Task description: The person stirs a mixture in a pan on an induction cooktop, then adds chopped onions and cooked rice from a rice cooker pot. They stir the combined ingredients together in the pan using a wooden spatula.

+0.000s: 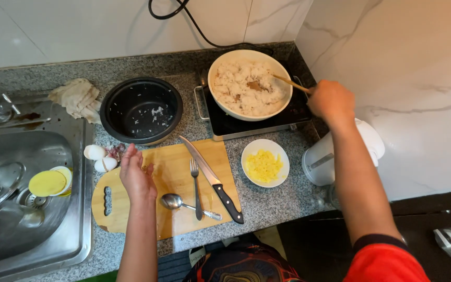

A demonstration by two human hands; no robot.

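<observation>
My right hand grips the handle of a wooden spatula whose tip is buried in white rice in a cream pan on a black induction hob. My left hand hovers flat and open over the left part of a wooden cutting board, holding nothing. On the board beside it lie a spoon, a fork and a black-handled knife.
A black rice-cooker pot with rice bits stands behind the board. Eggshells lie at its left. A white bowl of yellow egg, a white kettle, a cloth and a steel sink with a lid surround them.
</observation>
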